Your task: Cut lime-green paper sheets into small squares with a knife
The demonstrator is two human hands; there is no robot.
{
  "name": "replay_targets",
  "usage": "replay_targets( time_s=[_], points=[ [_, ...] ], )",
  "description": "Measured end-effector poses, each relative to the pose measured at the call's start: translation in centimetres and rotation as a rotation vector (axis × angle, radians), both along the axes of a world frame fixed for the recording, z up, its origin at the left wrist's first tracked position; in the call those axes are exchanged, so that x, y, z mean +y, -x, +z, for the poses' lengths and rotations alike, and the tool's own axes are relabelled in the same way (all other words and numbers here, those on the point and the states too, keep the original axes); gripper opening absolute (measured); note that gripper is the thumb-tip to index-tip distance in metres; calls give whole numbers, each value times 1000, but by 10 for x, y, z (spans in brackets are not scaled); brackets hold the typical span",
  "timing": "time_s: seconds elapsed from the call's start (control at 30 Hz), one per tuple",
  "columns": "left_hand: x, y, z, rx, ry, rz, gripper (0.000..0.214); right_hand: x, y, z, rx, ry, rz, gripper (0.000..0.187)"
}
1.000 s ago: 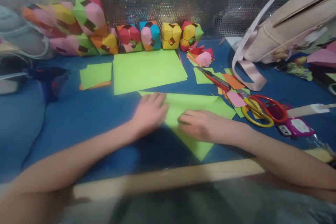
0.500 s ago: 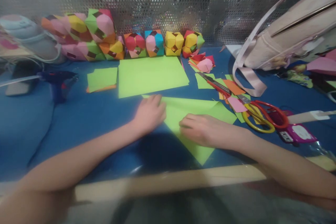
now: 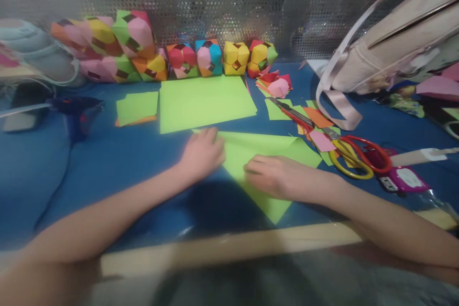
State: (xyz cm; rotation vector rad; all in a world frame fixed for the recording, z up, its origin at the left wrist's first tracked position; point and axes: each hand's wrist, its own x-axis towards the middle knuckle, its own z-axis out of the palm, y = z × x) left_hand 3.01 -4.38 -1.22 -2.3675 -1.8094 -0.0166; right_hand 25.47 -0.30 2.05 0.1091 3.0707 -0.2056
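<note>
A sheet of light green paper (image 3: 268,146) lies folded on the blue tabletop, one corner pointing toward the front edge. My left hand (image 3: 203,154) is closed on the sheet's upper left part, its fingers curled over the paper. Across the middle of the sheet rests my right hand (image 3: 270,176), fingers bent and pressed together on the paper; the fingertips are partly hidden. Just behind the sheet is a stack of larger green paper (image 3: 208,103).
Colourful folded-paper blocks (image 3: 236,59) line the back by a perforated metal panel (image 3: 229,5). Scissors (image 3: 349,155) and paper scraps (image 3: 317,118) lie at right, near a pale bag (image 3: 390,52). At left are small green squares (image 3: 137,107) and a glue gun (image 3: 77,112).
Both hands keep nearly the same place on the green paper. The whole view has shifted very slightly.
</note>
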Motion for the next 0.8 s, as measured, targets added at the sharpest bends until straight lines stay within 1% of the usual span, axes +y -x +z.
replay_targets(
  time_s=[0.13, 0.23, 0.37, 0.43, 0.53, 0.6, 0.67, 0.73, 0.8],
  points=[
    [0, 0, 3, 4, -6, 10, 23, 2, 2, -5, 34, -33, -7, 30],
    [0, 1, 4, 31, -27, -18, 24, 6, 3, -13, 122, -96, -3, 34],
    [1, 3, 0, 32, -45, -69, 26, 9, 8, -25, 250, -147, 11, 39],
    [1, 4, -2, 4, -62, -90, 25, 9, 13, -32, 298, -172, -56, 40],
    [1, 4, -3, -2, -77, -104, 24, 9, 25, -44, 334, -192, -246, 37],
    [0, 3, -2, 27, -75, -110, 25, 9, 32, -49, 308, -184, -299, 36],
    [-1, 1, 0, 49, -65, -113, 26, 9, 37, -50, 231, -171, -303, 42],
    [-2, -1, 0, 54, -49, -103, 26, 7, 40, -46, 122, -165, -327, 48],
    [-3, -2, 0, 64, -35, -80, 25, 4, 40, -39, 23, -168, -382, 51]
  ],
)
